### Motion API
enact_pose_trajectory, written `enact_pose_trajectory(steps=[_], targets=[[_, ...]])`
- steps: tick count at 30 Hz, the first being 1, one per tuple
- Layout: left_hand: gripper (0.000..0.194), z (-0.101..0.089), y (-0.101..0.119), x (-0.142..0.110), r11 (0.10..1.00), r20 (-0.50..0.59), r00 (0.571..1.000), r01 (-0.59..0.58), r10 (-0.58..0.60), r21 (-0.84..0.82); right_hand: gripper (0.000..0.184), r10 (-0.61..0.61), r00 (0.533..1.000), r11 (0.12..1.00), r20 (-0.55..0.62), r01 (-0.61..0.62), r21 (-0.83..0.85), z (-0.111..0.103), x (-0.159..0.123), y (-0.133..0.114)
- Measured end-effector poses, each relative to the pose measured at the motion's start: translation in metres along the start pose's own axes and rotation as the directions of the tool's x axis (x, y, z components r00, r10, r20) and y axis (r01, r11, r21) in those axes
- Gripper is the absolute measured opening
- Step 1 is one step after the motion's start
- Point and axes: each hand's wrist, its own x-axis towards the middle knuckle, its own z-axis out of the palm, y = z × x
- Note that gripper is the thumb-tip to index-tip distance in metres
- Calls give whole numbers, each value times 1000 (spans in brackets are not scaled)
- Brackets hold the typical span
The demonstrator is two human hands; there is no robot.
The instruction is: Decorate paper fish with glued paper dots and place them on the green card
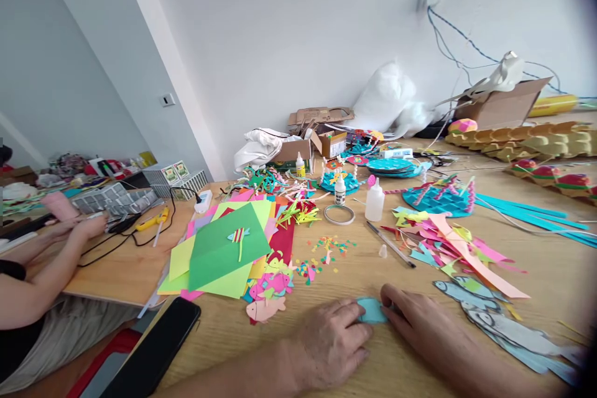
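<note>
A small light blue paper piece (372, 310) lies on the table between my two hands. My left hand (332, 341) is closed at its left edge, with curled fingers resting on it. At the right edge, my right hand (417, 317) is closed on the paper; its fingertips are partly hidden. Left of my hands lie several paper fish (265, 309) in pink, yellow and peach. Blue and grey paper fish (510, 329) lie beside my right forearm. Beyond my hands are a pencil-like stick (392, 245) and a small translucent cap (383, 252).
Coloured paper sheets (219, 255) are stacked at left, near a black phone (152, 348). Glue bottles (374, 200), a tape roll (339, 214), confetti (321, 255) and paper scraps (457, 239) stretch across the table. A co-worker's arms (60, 249) rest at far left, near a yellow glue gun (153, 219).
</note>
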Motion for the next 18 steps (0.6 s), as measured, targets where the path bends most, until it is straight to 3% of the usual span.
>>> enact_pose_trajectory(steps=[6, 11, 14, 18], targets=[[17, -2, 2, 2, 1000, -31, 1000, -2, 2, 4, 15, -10, 1000, 1000, 15, 10, 6, -2, -2, 0], [22, -11, -2, 1, 999, -120, 992, 33, -33, -5, 17, -10, 999, 1000, 48, 9, 30, -8, -6, -5], [24, -22, -21, 0, 998, -145, 988, 51, -44, 45, 17, -6, 998, 1000, 56, 5, 27, -11, -9, -6], [24, -48, -70, 9, 978, -208, 967, 176, -150, 111, 16, -5, 998, 999, 69, 1, 50, -12, -10, -6]])
